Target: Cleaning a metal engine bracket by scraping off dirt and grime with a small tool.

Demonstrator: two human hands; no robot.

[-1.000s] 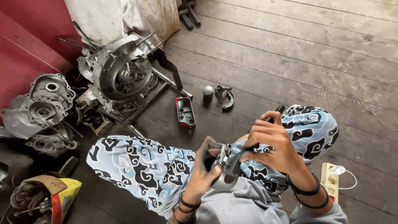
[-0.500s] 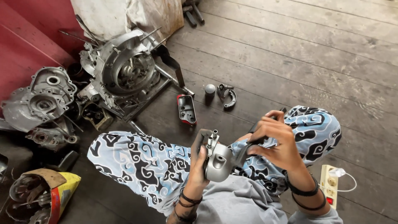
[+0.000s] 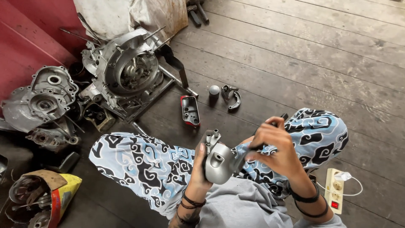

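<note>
I have the left hand point(image 3: 198, 169) wrapped around a grey cast metal housing point(image 3: 219, 162), held over my lap above the patterned trousers point(image 3: 143, 162). The right hand point(image 3: 276, 147) pinches a thin dark tool point(image 3: 278, 120) just beside the casting's upper edge. The housing looks stiff, smooth and fairly heavy, likely slippery, so I judge the rounded body the safest place to hold, clear of the small studs on top. On the wooden floor point(image 3: 316, 55), a yellow bag point(image 3: 63, 190) of parts lies at lower left, a white power strip point(image 3: 335, 190) with a red switch at lower right, and a red-rimmed cover point(image 3: 190, 110) ahead.
</note>
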